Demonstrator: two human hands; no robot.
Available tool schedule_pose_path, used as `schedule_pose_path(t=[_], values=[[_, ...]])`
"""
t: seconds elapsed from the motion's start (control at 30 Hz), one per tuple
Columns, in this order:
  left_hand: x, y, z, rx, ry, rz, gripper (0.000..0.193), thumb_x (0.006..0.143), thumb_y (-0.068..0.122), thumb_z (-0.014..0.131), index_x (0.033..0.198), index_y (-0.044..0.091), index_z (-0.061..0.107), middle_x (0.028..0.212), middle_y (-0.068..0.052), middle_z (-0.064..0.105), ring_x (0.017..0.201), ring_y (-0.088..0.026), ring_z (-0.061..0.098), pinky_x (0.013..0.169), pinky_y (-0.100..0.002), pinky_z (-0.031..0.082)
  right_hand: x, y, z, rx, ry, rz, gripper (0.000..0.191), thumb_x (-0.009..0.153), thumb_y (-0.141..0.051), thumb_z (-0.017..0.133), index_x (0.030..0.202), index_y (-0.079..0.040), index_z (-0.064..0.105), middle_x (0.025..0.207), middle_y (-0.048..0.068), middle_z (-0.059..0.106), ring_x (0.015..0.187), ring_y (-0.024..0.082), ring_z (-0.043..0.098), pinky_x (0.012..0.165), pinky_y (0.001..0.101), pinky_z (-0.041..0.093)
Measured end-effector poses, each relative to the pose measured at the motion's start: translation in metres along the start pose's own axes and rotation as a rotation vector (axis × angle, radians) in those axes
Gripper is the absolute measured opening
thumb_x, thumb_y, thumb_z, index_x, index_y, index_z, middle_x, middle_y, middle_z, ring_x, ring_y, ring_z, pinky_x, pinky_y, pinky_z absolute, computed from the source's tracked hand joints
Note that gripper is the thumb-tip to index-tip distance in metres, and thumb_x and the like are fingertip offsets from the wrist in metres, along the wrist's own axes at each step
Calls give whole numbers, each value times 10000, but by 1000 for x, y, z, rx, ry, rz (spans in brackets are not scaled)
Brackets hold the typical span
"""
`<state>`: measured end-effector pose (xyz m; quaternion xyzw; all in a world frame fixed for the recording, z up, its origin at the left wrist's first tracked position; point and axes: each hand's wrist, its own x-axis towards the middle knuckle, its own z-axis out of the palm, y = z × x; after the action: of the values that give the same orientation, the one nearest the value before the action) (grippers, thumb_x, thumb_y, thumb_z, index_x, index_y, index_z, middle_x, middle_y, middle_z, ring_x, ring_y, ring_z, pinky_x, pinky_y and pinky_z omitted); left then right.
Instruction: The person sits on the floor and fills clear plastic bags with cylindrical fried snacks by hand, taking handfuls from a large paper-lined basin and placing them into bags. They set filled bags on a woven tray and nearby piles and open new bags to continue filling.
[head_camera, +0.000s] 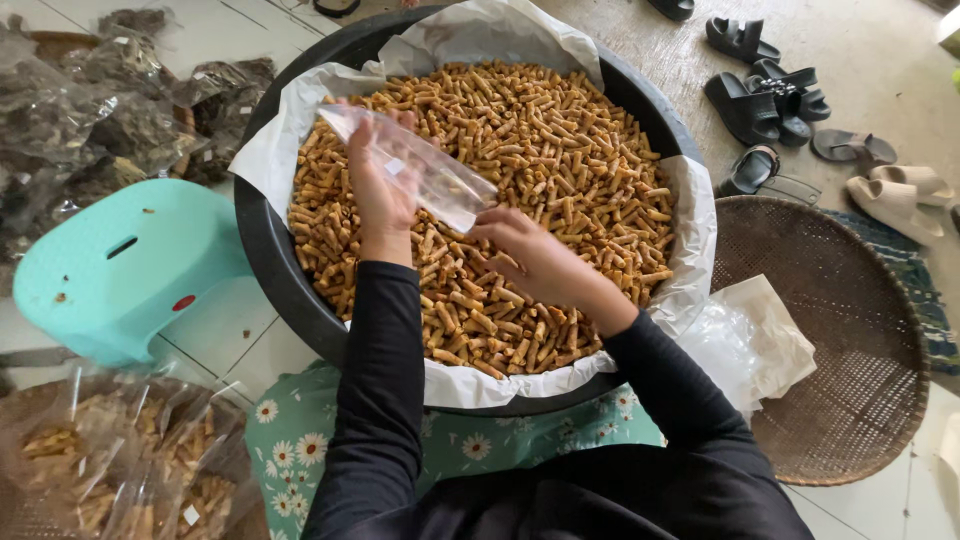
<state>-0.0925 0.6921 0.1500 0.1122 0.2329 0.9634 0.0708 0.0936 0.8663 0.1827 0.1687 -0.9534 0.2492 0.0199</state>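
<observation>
The left hand (380, 185) holds an empty clear bag (420, 165), right hand (525, 255) fingers pinching its mouth; basin (262, 240) still full of snacks (540, 140), filled bags (120, 460) lie beside

Both arms, in black sleeves, reach forward. The left hand (382, 185) is raised, fingers pointing away, palm turned inward. The right hand (525, 258) lies lower, just to its right, fingers curled downward.

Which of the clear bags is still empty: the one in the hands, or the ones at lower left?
The clear bag held up over the tub by both hands is empty. The bags at lower left already hold snack sticks and lie on the floor.
</observation>
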Motion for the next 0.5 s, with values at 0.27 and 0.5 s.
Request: schedule_pose_path(t=[0.27, 0.5], values=[[-9, -26, 10, -260, -97, -147, 1192, 867, 716, 665, 1661, 72, 52, 1585, -312, 283, 1436, -432, 449, 1115, -632, 540, 22, 20, 2, -320, -401, 189, 782, 836, -716, 702, 1500, -343, 522, 1580, 305, 243, 1452, 529, 218, 1116, 628, 312], [-17, -54, 14, -381, -109, -272, 1114, 895, 751, 578, 1632, 39, 143, 1521, -283, 402, 1291, -414, 585, 1045, -616, 563, 8, 21, 4, -75, -486, 80, 769, 705, -489, 817, 1391, -235, 579, 1302, 191, 538, 1111, 396, 612, 946, 504, 516]])
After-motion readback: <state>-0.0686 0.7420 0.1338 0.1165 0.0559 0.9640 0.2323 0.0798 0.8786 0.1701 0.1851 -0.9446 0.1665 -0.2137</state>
